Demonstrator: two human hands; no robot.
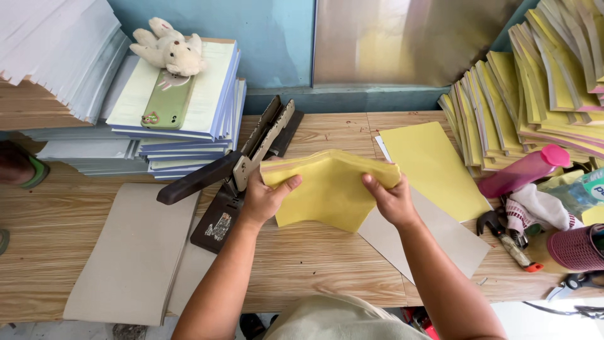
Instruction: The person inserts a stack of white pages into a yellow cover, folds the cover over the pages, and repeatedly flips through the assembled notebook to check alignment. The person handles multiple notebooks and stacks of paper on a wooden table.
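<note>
A yellow-covered booklet (327,189), folded over at the top, is held above the wooden table (314,264) with both hands. My left hand (263,198) grips its left edge, thumb on top, right next to the head of a large long-arm stapler (242,164). My right hand (393,200) grips its right edge. Beneath the booklet lies a grey card sheet (440,242), and a flat yellow sheet (434,167) lies just behind my right hand.
Stacked books with a green phone (168,101) and a plush toy (170,50) stand at back left. Folded yellow booklets (528,88) pile at back right. A pink bottle (522,173), pliers (509,236), a pink basket (576,249) sit right. Grey card sheets (135,252) lie left.
</note>
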